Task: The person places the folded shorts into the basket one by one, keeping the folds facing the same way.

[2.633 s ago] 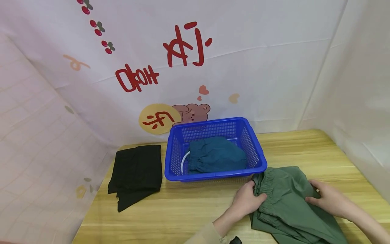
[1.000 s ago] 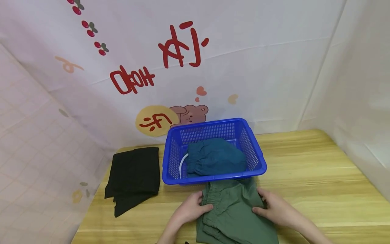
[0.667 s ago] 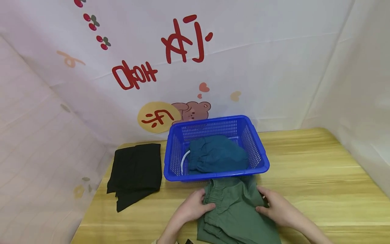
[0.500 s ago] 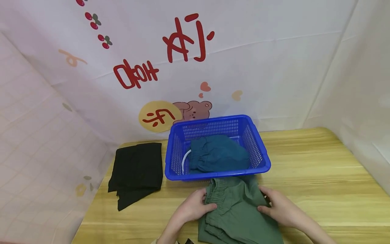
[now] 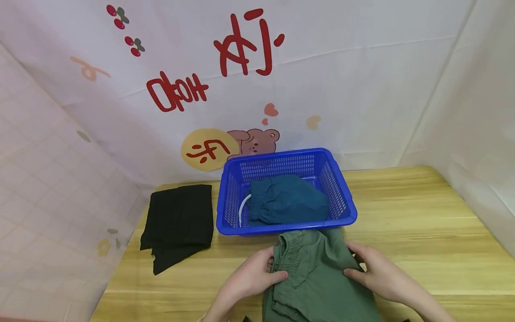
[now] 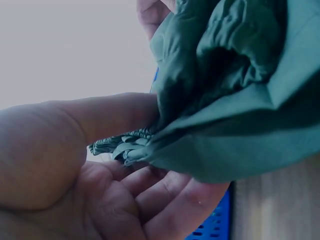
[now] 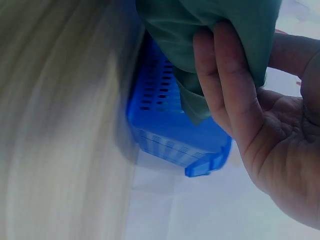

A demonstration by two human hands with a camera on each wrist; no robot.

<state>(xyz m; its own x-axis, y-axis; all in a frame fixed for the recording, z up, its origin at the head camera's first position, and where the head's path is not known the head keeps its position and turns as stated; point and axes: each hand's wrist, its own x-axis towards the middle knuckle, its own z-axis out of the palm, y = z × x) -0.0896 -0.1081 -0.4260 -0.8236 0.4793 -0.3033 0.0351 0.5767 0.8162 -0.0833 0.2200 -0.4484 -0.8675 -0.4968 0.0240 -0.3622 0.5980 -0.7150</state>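
Folded green pants (image 5: 318, 281) with a gathered elastic waistband are held between both hands, just in front of the blue basket (image 5: 286, 230). My left hand (image 5: 254, 273) pinches the waistband edge, thumb on top and fingers beneath, as the left wrist view shows on the green cloth (image 6: 240, 135). On the opposite side, my right hand (image 5: 376, 273) grips the folded edge between thumb and fingers. In the right wrist view, fingers (image 7: 232, 75) lie along the underside of the fabric. The lower end of the pants runs out of the head view.
Inside the basket lies a folded teal garment (image 5: 289, 201) with an elastic waist and a white drawstring (image 5: 243, 208). A folded black garment (image 5: 179, 223) rests on the wooden table (image 5: 422, 232) left of the basket. A white printed cloth (image 5: 342, 80) hangs behind.
Both hands have carried the green pants leftward, from right of the basket to in front of it. Over the last half second they have barely moved; the head view has shifted slightly.
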